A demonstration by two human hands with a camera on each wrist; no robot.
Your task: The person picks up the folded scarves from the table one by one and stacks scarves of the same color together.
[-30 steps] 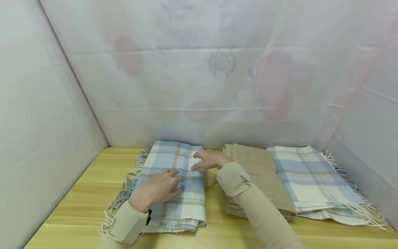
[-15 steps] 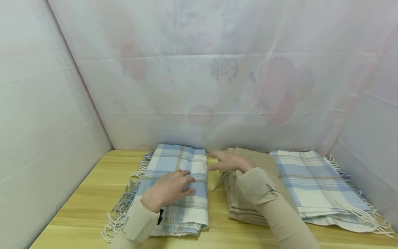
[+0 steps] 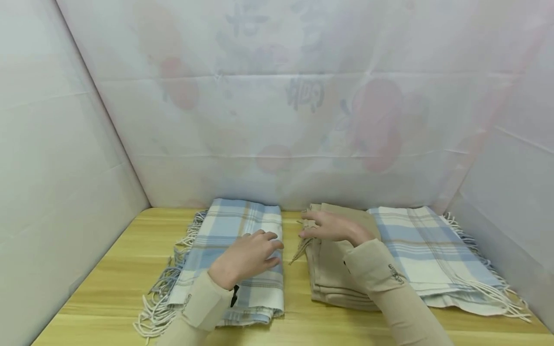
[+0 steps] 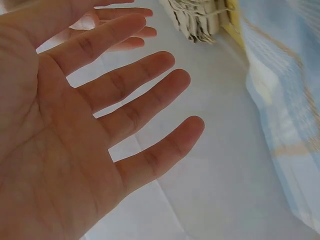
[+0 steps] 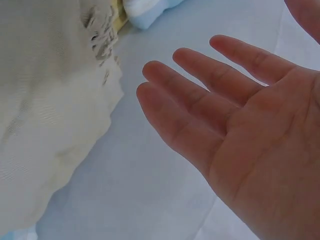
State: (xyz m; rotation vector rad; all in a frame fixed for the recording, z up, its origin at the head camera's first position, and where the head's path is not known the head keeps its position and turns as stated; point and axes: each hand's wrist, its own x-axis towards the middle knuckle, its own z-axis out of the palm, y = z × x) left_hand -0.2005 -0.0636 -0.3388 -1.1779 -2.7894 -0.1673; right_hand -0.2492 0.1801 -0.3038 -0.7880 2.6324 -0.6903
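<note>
On the left lies a folded blue-and-white plaid scarf [image 3: 233,216] with fringe along its left side. Above its right part hovers my left hand [image 3: 246,257], fingers spread and holding nothing; the left wrist view shows its palm and separated fingers [image 4: 150,120]. A folded beige scarf [image 3: 326,269] lies right of centre, a bit of its fringe sticking out to the left. Over its far part is my right hand [image 3: 333,227], fingers extended, nothing in them. In the right wrist view, the right hand [image 5: 250,115] appears apart from the beige scarf [image 5: 45,115].
A second blue-and-white plaid scarf [image 3: 433,250], folded and fringed on its right, lies against the beige one. The wooden table [image 3: 108,283] is bounded by a white cloth wall [image 3: 277,120] behind and side walls [image 3: 56,158] left and right.
My right hand has moved right, from the left plaid scarf's edge to over the beige scarf. My left hand has shifted right over the plaid scarf. The scarves lie as before.
</note>
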